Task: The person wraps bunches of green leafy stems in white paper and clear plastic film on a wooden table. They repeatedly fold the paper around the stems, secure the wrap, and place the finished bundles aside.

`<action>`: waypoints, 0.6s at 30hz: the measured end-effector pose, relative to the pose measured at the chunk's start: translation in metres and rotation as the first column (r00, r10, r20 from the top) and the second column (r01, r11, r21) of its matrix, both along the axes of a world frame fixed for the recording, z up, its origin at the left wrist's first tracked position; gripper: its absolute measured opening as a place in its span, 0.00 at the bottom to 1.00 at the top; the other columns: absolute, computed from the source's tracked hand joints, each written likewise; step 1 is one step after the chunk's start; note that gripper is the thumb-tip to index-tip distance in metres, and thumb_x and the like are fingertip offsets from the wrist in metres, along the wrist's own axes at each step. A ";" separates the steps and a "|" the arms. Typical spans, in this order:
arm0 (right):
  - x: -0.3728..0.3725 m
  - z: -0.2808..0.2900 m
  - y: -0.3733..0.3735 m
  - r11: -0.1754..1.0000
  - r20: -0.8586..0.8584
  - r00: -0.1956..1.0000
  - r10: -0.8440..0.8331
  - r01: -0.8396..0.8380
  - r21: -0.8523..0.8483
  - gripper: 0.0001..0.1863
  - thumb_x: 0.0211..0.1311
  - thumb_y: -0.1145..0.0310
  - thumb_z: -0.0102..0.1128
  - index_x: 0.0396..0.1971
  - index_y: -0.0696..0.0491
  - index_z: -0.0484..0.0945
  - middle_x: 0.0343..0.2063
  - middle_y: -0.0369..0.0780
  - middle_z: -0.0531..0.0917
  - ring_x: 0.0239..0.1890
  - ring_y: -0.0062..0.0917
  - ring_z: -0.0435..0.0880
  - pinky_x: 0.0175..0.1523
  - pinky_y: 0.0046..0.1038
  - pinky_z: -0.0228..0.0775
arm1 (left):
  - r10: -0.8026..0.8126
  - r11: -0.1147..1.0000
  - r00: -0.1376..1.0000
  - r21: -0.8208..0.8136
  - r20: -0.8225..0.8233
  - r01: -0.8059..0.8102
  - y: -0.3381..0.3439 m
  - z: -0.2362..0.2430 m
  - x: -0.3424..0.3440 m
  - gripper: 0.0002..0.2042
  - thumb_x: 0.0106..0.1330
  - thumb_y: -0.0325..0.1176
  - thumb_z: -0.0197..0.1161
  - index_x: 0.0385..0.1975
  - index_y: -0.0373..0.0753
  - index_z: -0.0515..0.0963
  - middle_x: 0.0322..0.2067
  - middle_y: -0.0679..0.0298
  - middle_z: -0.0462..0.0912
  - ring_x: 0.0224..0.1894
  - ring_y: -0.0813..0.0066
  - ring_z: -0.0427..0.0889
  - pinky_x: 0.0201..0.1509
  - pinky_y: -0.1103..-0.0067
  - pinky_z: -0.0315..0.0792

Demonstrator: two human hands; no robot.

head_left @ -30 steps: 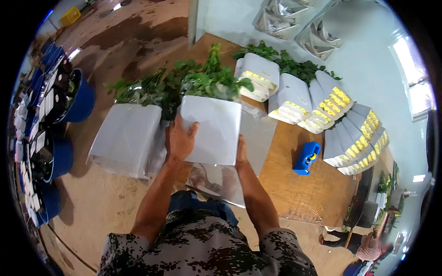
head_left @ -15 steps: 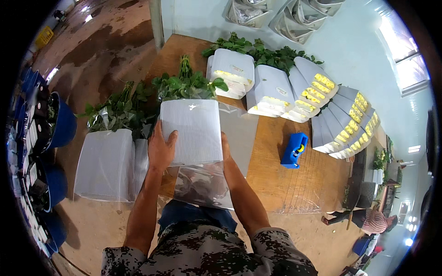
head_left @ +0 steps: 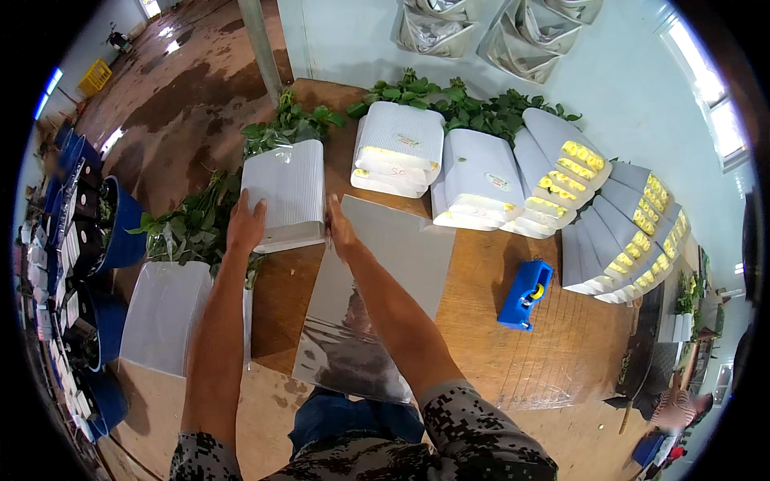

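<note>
A rose bunch wrapped in white corrugated paper, its leafy stems pointing to the far side, is at the table's left part. My left hand grips its left side, thumb on the top face. Against its right side lies my right hand, fingers along the edge. Beneath my right forearm, a clear plastic sheet is spread on the wooden table. Another wrapped bunch sits at the left, partly behind my left forearm.
Stacked wrapped bunches with yellow blooms line the back and right. A blue tape dispenser stands right of the sheet. Blue buckets stand along the left. Wall pockets hang behind. A person is at the far right.
Both hands have carried the wrapped bunch to the left and slightly away, off the plastic sheet. More of the sheet shows now. The view has shifted a little.
</note>
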State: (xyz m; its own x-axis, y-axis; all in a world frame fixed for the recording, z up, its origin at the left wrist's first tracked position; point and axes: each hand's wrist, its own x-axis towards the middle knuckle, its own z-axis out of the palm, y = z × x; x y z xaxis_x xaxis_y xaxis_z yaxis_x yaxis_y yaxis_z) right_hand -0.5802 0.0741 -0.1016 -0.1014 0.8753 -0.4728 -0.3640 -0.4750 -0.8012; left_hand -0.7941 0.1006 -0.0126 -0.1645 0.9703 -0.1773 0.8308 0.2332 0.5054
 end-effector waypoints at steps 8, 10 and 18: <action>0.105 -0.030 -0.054 0.922 0.076 0.919 -0.387 0.387 0.016 0.31 0.64 0.39 0.50 0.57 0.47 0.70 0.40 0.35 0.73 0.31 0.20 0.69 0.36 0.25 0.66 | -0.086 0.920 0.989 0.371 -0.117 0.124 -0.016 0.053 0.042 0.27 0.68 0.41 0.57 0.65 0.39 0.63 0.63 0.50 0.65 0.66 0.50 0.61 0.68 0.61 0.56; 0.130 -0.018 -0.053 0.869 0.100 0.863 -0.495 0.491 0.062 0.31 0.65 0.41 0.51 0.58 0.47 0.70 0.39 0.36 0.74 0.26 0.20 0.68 0.29 0.22 0.65 | -0.188 0.892 0.982 0.415 -0.019 0.179 -0.007 0.076 0.061 0.26 0.69 0.42 0.57 0.63 0.36 0.65 0.60 0.49 0.70 0.64 0.48 0.65 0.66 0.62 0.60; 0.151 0.087 -0.035 0.827 0.527 0.641 -0.558 0.379 0.415 0.40 0.69 0.43 0.45 0.65 0.65 0.59 0.59 0.52 0.68 0.59 0.39 0.68 0.66 0.35 0.56 | -0.476 0.876 0.800 0.276 0.364 0.396 0.096 0.084 0.159 0.28 0.69 0.48 0.56 0.59 0.31 0.67 0.56 0.43 0.74 0.57 0.53 0.76 0.58 0.70 0.69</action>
